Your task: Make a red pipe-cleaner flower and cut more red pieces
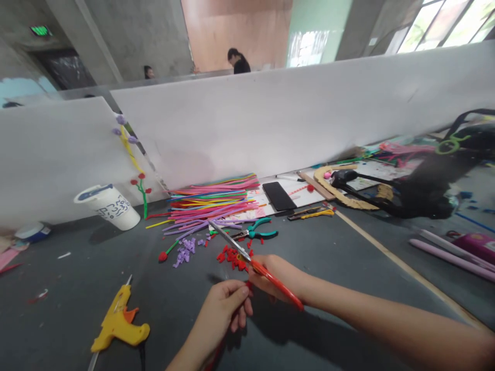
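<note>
My right hand (270, 275) grips a pair of scissors (276, 283) with red handles. Their blades point up and to the left over the table. Close beside it, my left hand (228, 304) is closed in a pinch on a red pipe cleaner (248, 284), whose tip shows at the thumb; more red shows under the wrist. Just beyond the hands lies a pile of short red pieces (233, 257), with purple cut pieces (185, 252) to its left. Teal-handled pliers (255, 232) rest behind the red pile.
Pipe cleaners (212, 201) in many colours lie along the white partition (240, 129). A yellow glue gun (119, 322) is at the front left, a white cup (110, 206) behind it. A phone (279, 197), a utility knife (311, 213) and a black bag-like object (429, 180) are farther right.
</note>
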The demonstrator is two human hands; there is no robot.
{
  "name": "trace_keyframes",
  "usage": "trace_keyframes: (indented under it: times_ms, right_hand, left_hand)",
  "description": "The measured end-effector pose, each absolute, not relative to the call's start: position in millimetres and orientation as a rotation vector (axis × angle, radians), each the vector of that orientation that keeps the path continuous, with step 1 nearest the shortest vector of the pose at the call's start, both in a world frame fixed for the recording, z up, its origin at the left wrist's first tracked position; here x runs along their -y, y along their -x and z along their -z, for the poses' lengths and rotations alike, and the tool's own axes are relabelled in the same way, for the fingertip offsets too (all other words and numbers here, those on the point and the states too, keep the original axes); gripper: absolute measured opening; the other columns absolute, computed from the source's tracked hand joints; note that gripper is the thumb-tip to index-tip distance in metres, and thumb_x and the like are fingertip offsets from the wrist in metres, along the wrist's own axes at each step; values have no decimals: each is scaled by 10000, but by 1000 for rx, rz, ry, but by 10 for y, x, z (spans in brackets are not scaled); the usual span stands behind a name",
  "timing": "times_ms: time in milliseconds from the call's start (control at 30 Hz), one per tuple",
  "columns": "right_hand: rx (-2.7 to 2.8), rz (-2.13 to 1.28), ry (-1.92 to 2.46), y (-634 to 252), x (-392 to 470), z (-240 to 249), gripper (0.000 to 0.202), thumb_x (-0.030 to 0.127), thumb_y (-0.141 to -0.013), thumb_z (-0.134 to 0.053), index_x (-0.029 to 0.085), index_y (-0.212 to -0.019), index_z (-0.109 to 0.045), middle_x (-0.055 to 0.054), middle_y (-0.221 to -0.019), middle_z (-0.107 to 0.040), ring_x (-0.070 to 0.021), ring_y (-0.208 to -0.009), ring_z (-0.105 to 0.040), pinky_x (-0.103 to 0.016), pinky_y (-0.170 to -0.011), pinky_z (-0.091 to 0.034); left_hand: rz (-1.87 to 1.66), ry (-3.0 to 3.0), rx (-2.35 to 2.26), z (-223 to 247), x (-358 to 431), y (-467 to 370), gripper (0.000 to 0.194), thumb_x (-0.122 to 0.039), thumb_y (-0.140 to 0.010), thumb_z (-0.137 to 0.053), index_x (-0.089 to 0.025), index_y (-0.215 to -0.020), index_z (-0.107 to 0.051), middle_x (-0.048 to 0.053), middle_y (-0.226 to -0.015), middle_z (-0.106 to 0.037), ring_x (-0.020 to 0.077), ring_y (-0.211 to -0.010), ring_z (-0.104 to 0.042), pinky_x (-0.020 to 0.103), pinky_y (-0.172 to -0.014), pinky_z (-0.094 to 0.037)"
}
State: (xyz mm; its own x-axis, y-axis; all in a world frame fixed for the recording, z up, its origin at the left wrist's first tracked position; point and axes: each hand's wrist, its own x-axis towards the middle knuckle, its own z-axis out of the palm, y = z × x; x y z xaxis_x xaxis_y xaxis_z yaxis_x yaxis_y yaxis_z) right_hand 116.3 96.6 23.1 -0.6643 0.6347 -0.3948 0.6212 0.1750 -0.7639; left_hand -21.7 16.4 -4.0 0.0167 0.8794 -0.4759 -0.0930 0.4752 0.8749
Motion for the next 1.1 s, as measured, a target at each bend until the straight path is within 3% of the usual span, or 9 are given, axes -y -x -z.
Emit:
trace_keyframes:
  times_ms: [267,533,700,833,1100]
  right_hand:
    - [2416,-1480,1288,-1201,-1036,-293,111,243,-789,-455,184,-696,-472,44,-501,-470,-99,-428,-487,-165,-403,-332]
    - [2787,-1027,1420,-1606,-902,-396,343,501,-827,-431,184,-806,-560,-56,-667,-608,-203,-604,-584,-240,-504,-320]
    - [2819,-1187,1396,-1667,-720,-324,356,506,-829,-419,191,-782,-577,-32,-627,-581,-146,-515,-514,-226,-459,-282]
    - [2741,-1302,1355,-1611,-699,-269,303,463,-824,-443,193,-742,-553,15,-574,-504,-96,-468,-395,-207,-439,-260]
    - [2663,-1448,1329,-1583,-742,-139,339,474,-839,-423,183,-706,-536,26,-565,-466,-88,-481,-378,-203,-444,-270]
  left_hand:
    - [-915,-755,-1343,57,-188,239,320,-429,-635,-621,-112,-672,-615,-16,-461,-556,48,-319,-429,161,-317,-237]
    - [-1174,-746,-1507,-5,-231,448,308,-418,-645,-627,-116,-697,-639,-23,-485,-546,45,-340,-402,155,-319,-224]
    - [-1146,-785,-1496,-44,-278,396,293,-421,-651,-610,-130,-677,-628,-20,-478,-554,40,-321,-368,158,-316,-202]
    - [-1053,-824,-1559,-75,-282,342,296,-425,-663,-582,-147,-561,-581,-52,-348,-451,32,-285,-288,163,-321,-157]
    - [-972,-871,-1622,-21,-294,407,353,-453,-695,-548,-156,-505,-547,-56,-303,-397,36,-288,-253,178,-341,-157]
